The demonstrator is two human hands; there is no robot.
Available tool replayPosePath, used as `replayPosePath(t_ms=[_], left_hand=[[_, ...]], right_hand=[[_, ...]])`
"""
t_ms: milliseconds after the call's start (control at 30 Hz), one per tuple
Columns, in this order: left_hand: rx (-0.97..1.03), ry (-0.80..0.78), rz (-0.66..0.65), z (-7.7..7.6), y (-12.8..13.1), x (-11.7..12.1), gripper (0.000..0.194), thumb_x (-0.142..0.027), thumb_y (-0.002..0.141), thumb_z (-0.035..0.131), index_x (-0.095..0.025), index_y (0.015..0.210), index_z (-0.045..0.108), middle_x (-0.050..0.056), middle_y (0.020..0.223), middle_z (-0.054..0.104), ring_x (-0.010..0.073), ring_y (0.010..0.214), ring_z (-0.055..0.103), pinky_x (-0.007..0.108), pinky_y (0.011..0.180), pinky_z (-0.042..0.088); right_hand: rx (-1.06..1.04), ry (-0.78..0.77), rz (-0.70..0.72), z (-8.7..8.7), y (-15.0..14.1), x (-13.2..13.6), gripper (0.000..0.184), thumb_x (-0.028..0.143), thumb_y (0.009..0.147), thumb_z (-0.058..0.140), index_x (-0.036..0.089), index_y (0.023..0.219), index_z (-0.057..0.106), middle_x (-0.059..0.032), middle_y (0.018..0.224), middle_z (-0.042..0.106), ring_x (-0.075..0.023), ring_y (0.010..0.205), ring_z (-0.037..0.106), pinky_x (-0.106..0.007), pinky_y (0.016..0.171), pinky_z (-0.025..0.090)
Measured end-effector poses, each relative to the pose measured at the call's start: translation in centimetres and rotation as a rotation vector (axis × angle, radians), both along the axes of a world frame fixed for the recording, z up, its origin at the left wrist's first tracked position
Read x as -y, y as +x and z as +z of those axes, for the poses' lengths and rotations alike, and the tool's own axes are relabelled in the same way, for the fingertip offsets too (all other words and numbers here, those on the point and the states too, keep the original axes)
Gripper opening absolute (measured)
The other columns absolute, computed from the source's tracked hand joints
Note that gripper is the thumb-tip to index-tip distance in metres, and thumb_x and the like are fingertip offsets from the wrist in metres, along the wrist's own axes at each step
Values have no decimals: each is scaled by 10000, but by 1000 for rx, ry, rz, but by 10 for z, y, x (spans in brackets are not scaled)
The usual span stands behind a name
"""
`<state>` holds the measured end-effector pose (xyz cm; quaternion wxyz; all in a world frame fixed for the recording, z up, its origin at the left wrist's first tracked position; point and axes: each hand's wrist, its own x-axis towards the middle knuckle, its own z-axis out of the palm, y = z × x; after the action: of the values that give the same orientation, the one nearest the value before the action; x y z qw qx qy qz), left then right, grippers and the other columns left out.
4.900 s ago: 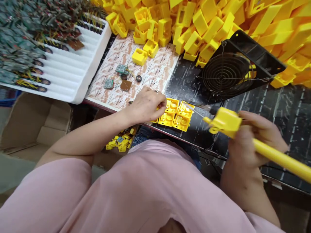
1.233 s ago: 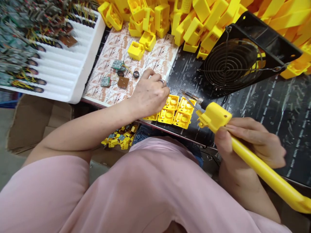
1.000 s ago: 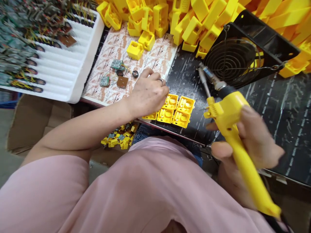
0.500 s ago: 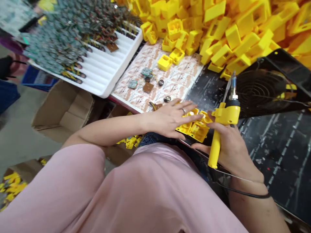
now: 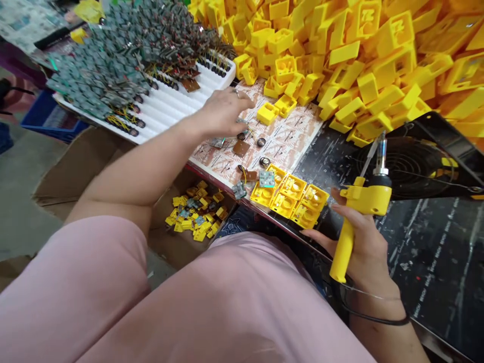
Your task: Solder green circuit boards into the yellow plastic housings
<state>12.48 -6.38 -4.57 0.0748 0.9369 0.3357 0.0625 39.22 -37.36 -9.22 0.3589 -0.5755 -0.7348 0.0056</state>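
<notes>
left hand (image 5: pixel 223 112) outstretched, fingers curled over circuit board (image 5: pixel 242 121); right hand (image 5: pixel 359 242) gripping soldering iron (image 5: pixel 357 212) upright.

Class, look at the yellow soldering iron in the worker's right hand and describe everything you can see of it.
The soldering iron has a glossy yellow body that looks plastic: a long straight handle with a blocky head at the top. From the head rise a black collar and a slim metal shaft, with a thin metal rod beside it. It stands nearly upright, tip up, in front of the black fan. The right hand wraps its handle. A black cord leaves the base and loops by the wrist. The tip touches nothing.
</notes>
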Motion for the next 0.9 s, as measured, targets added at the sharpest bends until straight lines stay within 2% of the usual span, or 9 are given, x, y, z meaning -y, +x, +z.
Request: replayPosePath(t_ms=[67, 167, 300, 400, 467, 600, 700, 800, 900], left_hand=[[-88, -64, -65, -4, 0, -24, 554, -330, 836, 649, -265, 1386, 683, 81, 1463, 648, 309, 1347, 584, 457, 1185, 407], [-206, -90, -178, -5, 14, -28, 367, -313, 860, 648, -250, 1200, 772, 59, 1560, 568, 301, 1427, 531, 465, 1238, 347], [-264, -69, -126, 20, 31, -17, 127, -221, 863, 667, -202, 902, 786, 37, 1413, 694, 251, 1255, 609, 497, 1184, 405], [49, -206, 60, 47, 30, -19, 108, -272, 857, 710, -178, 823, 748, 36, 1044, 803, 167, 943, 619, 470, 1046, 508], [357, -371, 189, 55, 28, -20, 189, -351, 787, 780, -179, 768, 704, 9, 801, 757, 132, 787, 577, 479, 955, 536], [759, -685, 274, 45, 30, -20, 491, -543, 563, 906, -240, 748, 566, -45, 661, 657, 145, 753, 598, 522, 893, 552], [887, -892, 281, 34, 32, -17, 589, -577, 551, 936, -279, 834, 515, -76, 766, 721, 139, 898, 608, 484, 997, 579], [860, -1030, 274, 31, 31, -13, 508, -569, 698, 855, -302, 958, 510, -91, 1137, 788, 158, 1169, 592, 442, 1160, 540], [758, -1027, 264, 31, 35, -11, 466, -577, 878, 654, -276, 1202, 505, -62, 1478, 662, 172, 1361, 524, 428, 1236, 504]], right_hand=[[-14, 45, -22, -1, -1, 3, 691, 258, 819, 884, 266, 1418, 540, -101, 1314, 740, -324, 1220, 727, -516, 1053, 615], [7, 52, -69, -5, -5, 4, 675, 198, 809, 887, 265, 1398, 564, -82, 1252, 770, -276, 1115, 770, -408, 941, 650], [19, 62, -121, -5, -7, 7, 622, 221, 826, 884, 265, 1371, 588, -67, 1196, 794, -238, 971, 799, -345, 811, 654], [11, 70, -150, 1, -6, 9, 592, 227, 836, 877, 275, 1358, 601, -68, 1193, 799, -250, 956, 806, -363, 796, 664], [6, 80, -154, 5, -6, 9, 593, 207, 842, 864, 279, 1368, 598, -73, 1190, 801, -259, 968, 807, -371, 807, 673], [-31, 78, -134, 6, -9, 9, 520, 153, 919, 756, 290, 1395, 596, -52, 1131, 813, -238, 914, 811, -339, 786, 676], [-75, 95, -131, 3, -12, 7, 526, 122, 953, 694, 288, 1439, 580, -17, 1058, 824, -205, 811, 810, -297, 744, 671], [-72, 117, -164, 4, -16, 1, 473, 97, 958, 678, 295, 1384, 621, 41, 936, 823, -167, 700, 790, -248, 678, 656], [-80, 131, -196, 8, -22, -11, 313, 143, 943, 727, 275, 1220, 666, 17, 989, 823, -180, 769, 805, -261, 717, 667]])
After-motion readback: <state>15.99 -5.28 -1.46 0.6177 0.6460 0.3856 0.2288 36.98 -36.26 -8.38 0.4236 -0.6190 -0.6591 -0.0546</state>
